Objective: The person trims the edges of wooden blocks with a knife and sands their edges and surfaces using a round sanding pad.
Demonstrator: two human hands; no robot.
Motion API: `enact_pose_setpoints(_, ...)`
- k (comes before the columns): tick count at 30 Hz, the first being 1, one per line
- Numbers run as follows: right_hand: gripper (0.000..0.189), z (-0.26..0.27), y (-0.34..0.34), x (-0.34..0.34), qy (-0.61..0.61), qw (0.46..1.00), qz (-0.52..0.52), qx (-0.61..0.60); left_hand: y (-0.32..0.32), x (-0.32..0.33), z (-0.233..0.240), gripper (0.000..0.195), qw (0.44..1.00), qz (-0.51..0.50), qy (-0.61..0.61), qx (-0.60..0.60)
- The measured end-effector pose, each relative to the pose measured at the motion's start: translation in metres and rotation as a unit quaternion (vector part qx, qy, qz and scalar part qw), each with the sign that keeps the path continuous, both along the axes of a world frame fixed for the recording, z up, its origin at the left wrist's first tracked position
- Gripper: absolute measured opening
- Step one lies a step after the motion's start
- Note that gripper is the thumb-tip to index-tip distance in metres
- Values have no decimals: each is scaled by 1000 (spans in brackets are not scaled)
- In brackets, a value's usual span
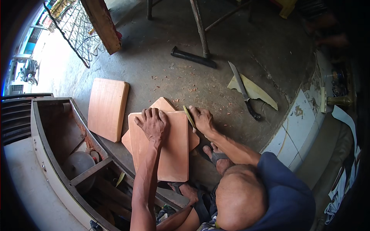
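Note:
My left hand point(153, 122) presses on the far part of a reddish wooden board point(173, 150) with clipped corners, its fingertips reaching the far edge. Under that board lies another wooden board point(162, 104), turned at an angle so that its corners stick out. In my right hand point(202, 119) is a thin yellowish pad point(188, 117), possibly folded sandpaper, held on edge at the top board's right side. Whether the pad touches the wood is hard to tell. A third wooden board point(107, 108) stands apart on the left.
On the concrete floor lie a knife point(241, 83) with a black handle, a torn yellowish sheet point(254, 89) beneath it, a black bar point(193, 57) and scattered wood shavings. At left is a metal-framed machine table point(91, 176); a wooden stand leg point(199, 29) rises ahead. White tiles point(300, 115) edge the right.

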State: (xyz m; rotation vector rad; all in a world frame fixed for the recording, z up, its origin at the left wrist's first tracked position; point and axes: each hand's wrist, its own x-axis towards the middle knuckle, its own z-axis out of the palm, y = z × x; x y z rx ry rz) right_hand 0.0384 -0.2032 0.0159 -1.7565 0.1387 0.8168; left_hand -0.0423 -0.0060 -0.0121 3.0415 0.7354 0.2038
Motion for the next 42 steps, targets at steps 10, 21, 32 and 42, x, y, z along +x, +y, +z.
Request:
enact_pose_setpoints(10, 55, -25, -5, 23, 42, 998, 11, 41, 0, 0, -1, 26, 1000, -4, -17, 3)
enact_pose_setpoints(21, 53, -8, -2, 0, -278, 952, 125, -42, -2, 12, 4, 27, 1000, -4, 2, 0)
enact_pose_setpoints(32, 51, -11, 0, 7, -406, 902, 140, -50, 2, 2, -4, 27, 1000, 4, -20, 5)
enact_pose_setpoints(42, 51, -21, -11, 26, -423, 886, 160, -98, -8, 6, 5, 25, 1000, 3, -24, 1)
